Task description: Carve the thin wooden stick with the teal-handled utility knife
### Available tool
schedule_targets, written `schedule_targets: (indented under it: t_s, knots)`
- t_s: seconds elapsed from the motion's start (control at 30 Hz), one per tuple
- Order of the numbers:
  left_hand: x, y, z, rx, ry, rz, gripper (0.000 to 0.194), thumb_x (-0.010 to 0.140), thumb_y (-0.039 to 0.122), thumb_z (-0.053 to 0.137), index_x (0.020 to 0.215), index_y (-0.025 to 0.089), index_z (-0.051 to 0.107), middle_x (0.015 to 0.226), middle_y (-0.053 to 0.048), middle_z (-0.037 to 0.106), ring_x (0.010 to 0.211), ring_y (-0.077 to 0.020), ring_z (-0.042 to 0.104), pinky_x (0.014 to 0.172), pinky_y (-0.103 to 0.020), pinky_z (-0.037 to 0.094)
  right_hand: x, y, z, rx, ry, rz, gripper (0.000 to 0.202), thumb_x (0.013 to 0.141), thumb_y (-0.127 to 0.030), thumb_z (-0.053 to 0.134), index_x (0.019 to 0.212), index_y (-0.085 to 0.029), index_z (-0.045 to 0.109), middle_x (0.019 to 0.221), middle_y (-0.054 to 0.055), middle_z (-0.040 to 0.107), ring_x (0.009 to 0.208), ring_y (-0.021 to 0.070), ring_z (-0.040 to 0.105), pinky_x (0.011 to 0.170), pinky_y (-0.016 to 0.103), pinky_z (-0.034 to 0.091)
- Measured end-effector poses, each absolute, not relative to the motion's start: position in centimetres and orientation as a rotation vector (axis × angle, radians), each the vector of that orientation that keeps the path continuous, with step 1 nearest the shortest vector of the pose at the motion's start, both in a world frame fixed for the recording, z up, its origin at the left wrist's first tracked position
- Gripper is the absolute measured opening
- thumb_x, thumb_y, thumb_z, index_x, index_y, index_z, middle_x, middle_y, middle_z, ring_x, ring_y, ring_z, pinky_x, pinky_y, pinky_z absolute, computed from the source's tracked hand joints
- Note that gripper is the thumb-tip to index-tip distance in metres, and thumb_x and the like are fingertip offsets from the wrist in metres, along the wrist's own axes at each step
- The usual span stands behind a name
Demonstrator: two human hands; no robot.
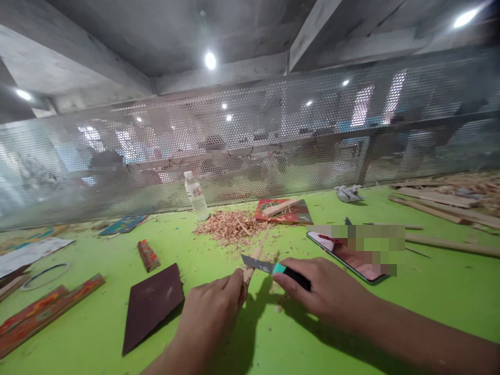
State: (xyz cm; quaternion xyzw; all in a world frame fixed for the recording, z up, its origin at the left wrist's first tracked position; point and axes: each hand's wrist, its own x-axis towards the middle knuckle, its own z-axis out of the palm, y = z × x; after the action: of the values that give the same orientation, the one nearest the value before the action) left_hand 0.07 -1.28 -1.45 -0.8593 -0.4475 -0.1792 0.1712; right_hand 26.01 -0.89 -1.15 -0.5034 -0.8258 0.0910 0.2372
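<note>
My left hand is closed around the near end of a thin wooden stick, which points away from me over the green table. In my right hand is a utility knife with a black and teal handle. Its blade lies across the stick just beyond my left fingers. Past the stick's far end sits a heap of wood shavings. A dark brown sheet of sandpaper lies left of my left hand. A smartphone rests beyond my right hand, partly blurred out.
A water bottle stands behind the shavings, before a perforated metal screen. A painted board carries a wood strip. Painted blocks and a ring lie left. Wood strips and crumpled paper lie right.
</note>
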Motion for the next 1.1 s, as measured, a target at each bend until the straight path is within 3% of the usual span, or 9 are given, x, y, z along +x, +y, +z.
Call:
schedule_targets:
  t_s: [0.13,0.37,0.6,0.83,1.1]
  knots:
    - [-0.3,-0.9,-2.7,-2.418,-1.250,-0.531,0.027,0.102,0.007,0.053,0.090,0.022,0.072,0.067,-0.002,0.081,0.048,-0.0252,0.076,0.044,-0.033,0.029,27.2,0.0,-0.6,-1.454,-2.182,0.167,0.054,0.114,-0.059,0.037,0.090,-0.023,0.068,0.076,0.011,0.075,0.065,0.0272,0.068,0.057,0.035,0.037]
    - [-0.6,-0.4,-4.1,-2.355,-1.285,-0.557,0.025,0.102,0.012,0.051,0.099,0.024,0.073,0.068,-0.003,0.080,0.050,-0.0253,0.075,0.045,-0.031,0.032,27.2,-0.2,0.2,-1.425,-2.167,0.188,0.056,0.116,-0.060,0.034,0.092,-0.023,0.068,0.077,0.010,0.075,0.068,0.0262,0.069,0.059,0.035,0.040]
    - [-0.1,-0.8,-3.6,-2.395,-1.291,-0.545,0.024,0.106,0.015,0.052,0.099,0.024,0.074,0.072,-0.003,0.083,0.054,-0.0252,0.079,0.047,-0.031,0.035,25.8,-1.5,-0.7,-1.299,-2.308,0.334,0.052,0.115,-0.058,0.040,0.090,-0.024,0.070,0.076,0.005,0.076,0.067,0.0225,0.070,0.059,0.033,0.041]
    - [0.0,-1.4,-1.5,-2.456,-1.294,-0.487,0.021,0.104,0.010,0.060,0.097,0.023,0.076,0.073,-0.001,0.085,0.056,-0.0250,0.081,0.046,-0.032,0.033,26.3,-0.9,-1.0,-1.365,-2.287,0.252,0.050,0.115,-0.058,0.041,0.091,-0.023,0.068,0.075,0.007,0.075,0.065,0.0238,0.066,0.060,0.034,0.037]
    - [-0.3,-1.1,-2.0,-2.472,-1.299,-0.477,0.026,0.103,0.011,0.055,0.090,0.023,0.074,0.069,-0.002,0.083,0.052,-0.0253,0.079,0.045,-0.033,0.027,26.5,-0.3,-0.8,-1.384,-2.218,0.164,0.050,0.115,-0.057,0.040,0.090,-0.024,0.069,0.075,0.008,0.076,0.063,0.0251,0.068,0.059,0.035,0.038]
